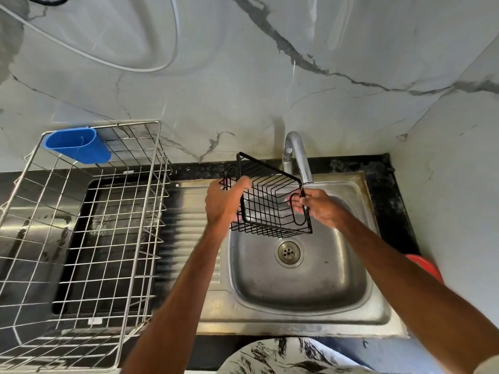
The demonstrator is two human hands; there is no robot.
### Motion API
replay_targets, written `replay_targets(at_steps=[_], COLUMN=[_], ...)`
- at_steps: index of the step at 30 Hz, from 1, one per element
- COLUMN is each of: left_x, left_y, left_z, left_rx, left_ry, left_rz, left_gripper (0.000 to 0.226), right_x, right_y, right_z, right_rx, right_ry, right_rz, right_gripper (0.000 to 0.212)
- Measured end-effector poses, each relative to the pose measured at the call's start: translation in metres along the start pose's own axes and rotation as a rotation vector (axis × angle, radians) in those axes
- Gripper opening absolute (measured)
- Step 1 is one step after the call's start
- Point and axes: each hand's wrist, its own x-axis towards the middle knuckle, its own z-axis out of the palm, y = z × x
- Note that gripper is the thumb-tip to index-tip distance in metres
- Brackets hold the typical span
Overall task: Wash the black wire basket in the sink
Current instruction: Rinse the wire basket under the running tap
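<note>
The big silver wire dish rack (81,225) stands on the table (197,168) at the left, beside the stainless steel sink (310,290), so room is small there. Our left hand (224,203) grips the left end of the black wire basket (270,203), fingers curled on it. The basket hangs tilted over the sink, just under the curved chrome tap (297,157). Our right hand (321,209) pinches its right edge. We judge this the rinsing step; next, turn it carefully, avoiding the tap.

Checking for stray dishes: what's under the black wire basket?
The left hand and right hand hold the black wire basket above the sink. Beneath it show only bare steel and the drain. The basin behind its wires is partly hidden.
</note>
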Motion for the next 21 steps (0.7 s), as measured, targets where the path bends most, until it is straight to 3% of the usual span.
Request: replay_targets(at_steps=[6,11,13,15,17,18,21], left_x=[-0.011,-0.013,-0.009,-0.004,0.0,0.003,0.009], left_y=[0.001,0.007,0.002,0.0,0.001,-0.001,-0.006], left_z=[0.002,-0.001,-0.002,-0.003,-0.003,-0.002,0.002], left_rx=[-0.019,0.005,0.038,0.069,0.08,0.078,0.087], left_ry=[0.075,0.087,0.079,0.074,0.085,0.081,0.053], left_rz=[-0.003,-0.001,0.025,0.061,0.072,0.071,0.056], left_gripper=[0.109,0.116,0.115,0.111,0.109,0.108,0.097], right_x=[-0.02,-0.028,-0.028,-0.024,-0.021,-0.021,-0.022], right_y=[0.021,0.027,0.025,0.021,0.012,0.007,-0.006], right_z=[-0.009,-0.011,-0.006,0.004,0.012,0.013,0.006], right_rx=[-0.086,-0.129,-0.252,-0.599,-0.9,-0.985,-1.241], right_ry=[-0.106,-0.085,-0.06,0.14,0.401,0.41,0.136], right_rz=[0.011,0.065,0.08,-0.105,-0.437,-0.57,-0.765], right_gripper=[0.042,0.033,0.025,0.016,0.023,0.027,0.031])
